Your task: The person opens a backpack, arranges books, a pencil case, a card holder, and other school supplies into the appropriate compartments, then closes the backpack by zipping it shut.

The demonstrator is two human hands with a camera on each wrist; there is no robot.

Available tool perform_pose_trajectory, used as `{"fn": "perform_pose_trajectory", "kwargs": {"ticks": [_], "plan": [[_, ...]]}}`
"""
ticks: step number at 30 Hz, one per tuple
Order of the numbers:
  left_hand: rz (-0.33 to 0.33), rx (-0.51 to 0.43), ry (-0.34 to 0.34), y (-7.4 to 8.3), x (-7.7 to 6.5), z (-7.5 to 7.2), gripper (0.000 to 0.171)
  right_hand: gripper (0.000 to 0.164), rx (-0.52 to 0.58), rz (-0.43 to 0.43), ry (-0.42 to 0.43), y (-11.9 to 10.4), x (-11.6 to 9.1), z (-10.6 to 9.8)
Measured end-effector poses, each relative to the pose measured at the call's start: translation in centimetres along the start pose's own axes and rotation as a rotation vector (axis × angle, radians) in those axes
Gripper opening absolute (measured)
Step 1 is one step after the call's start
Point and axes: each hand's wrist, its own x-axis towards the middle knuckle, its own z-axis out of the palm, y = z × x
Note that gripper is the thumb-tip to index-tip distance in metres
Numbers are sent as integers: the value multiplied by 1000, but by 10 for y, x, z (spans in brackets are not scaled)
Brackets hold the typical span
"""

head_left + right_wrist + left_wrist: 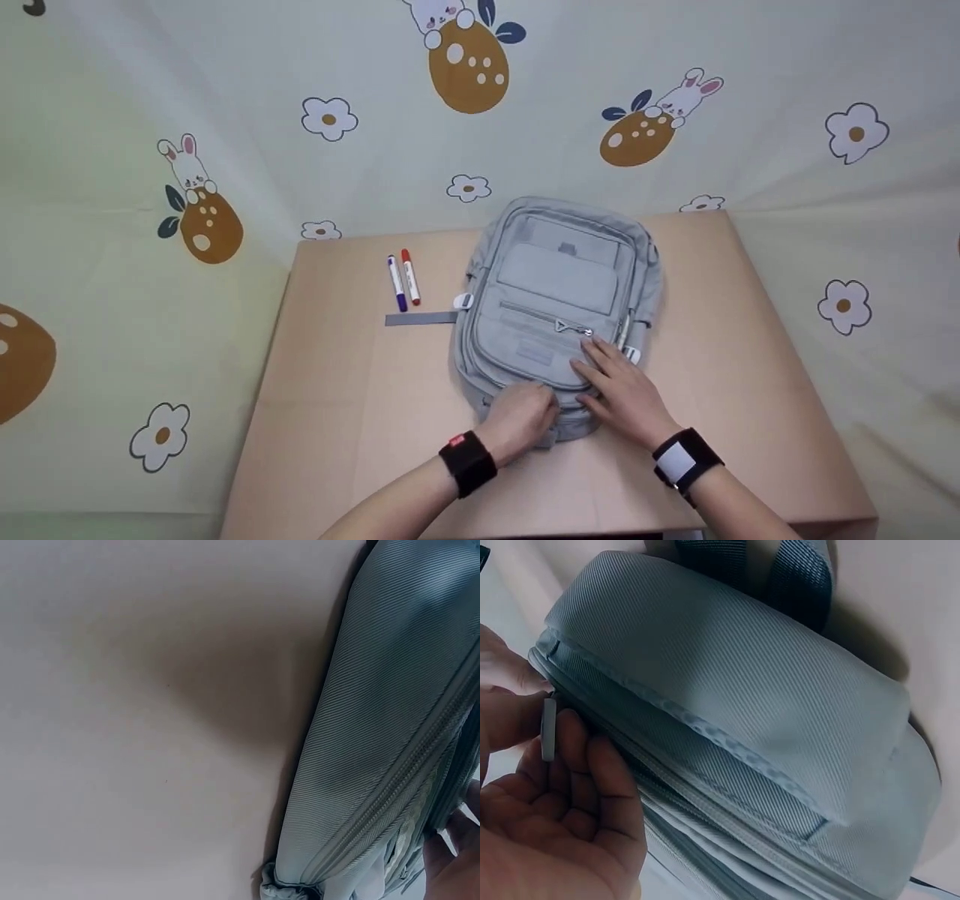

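Note:
A grey backpack [559,277] lies front side up on the cardboard-coloured table. At its near end my left hand [521,416] is curled. The left wrist view shows its fingers pinching a zipper by its slider, with the flat pull tab [549,727] hanging between them. Beside that tab the zipper track curves along the bag's edge. My right hand [626,390] rests on the lower right of the front panel, fingers spread and fairly straight. Its fingertips [439,851] touch the bag by the zippered side in the right wrist view.
Left of the backpack lie a purple-capped marker [397,283] and a red-capped marker [410,277]. A grey strap [420,319] extends left from the bag's side. Behind the table [322,420] hangs a cloth [390,172] printed with rabbits and flowers.

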Motion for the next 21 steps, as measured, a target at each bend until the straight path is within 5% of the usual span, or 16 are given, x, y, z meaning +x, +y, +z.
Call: {"fn": "perform_pose_trajectory", "kwargs": {"ticks": [9, 15, 18, 21], "plan": [[-90, -210, -53, -5, -2, -13, 13, 28, 93, -154, 171, -24, 3, 6], [-75, -324, -62, -10, -5, -14, 14, 23, 85, -146, 209, -35, 7, 14], [-42, -275, -38, -17, -6, -14, 10, 21, 84, -128, 240, -37, 5, 16], [16, -111, -14, -28, -8, -13, 17, 18, 102, -107, 259, -38, 3, 18]]}}
